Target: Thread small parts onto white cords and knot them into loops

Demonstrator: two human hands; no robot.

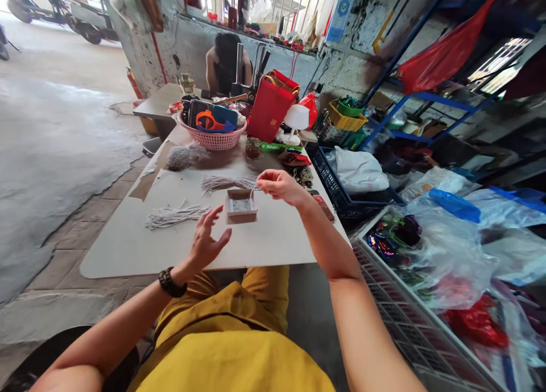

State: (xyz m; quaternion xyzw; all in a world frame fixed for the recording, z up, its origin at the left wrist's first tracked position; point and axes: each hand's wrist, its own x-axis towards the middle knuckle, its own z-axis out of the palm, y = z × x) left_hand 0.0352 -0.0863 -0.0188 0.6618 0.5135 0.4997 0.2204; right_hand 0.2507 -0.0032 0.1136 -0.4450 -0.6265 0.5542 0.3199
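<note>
My right hand (279, 186) is pinched closed on the end of a thin pale cord, just right of and above a small box. The box (242, 213) stands on the white table (273, 241) and holds many small grey pieces, too small to make out. My left hand (207, 238) is open and holds nothing, its fingers apart, left of the box. A bundle of pale cords (222, 183) lies behind the box, partly near my right hand. Another cord bundle (174, 216) lies to the left, beyond my left hand.
Behind are a grey fibre bundle (183, 156), a pink basket (213, 139) of tools, a red bag (271, 108) and a white lamp (296, 119). A person (226, 67) sits beyond. Crates with plastic bags (358, 170) stand on the right.
</note>
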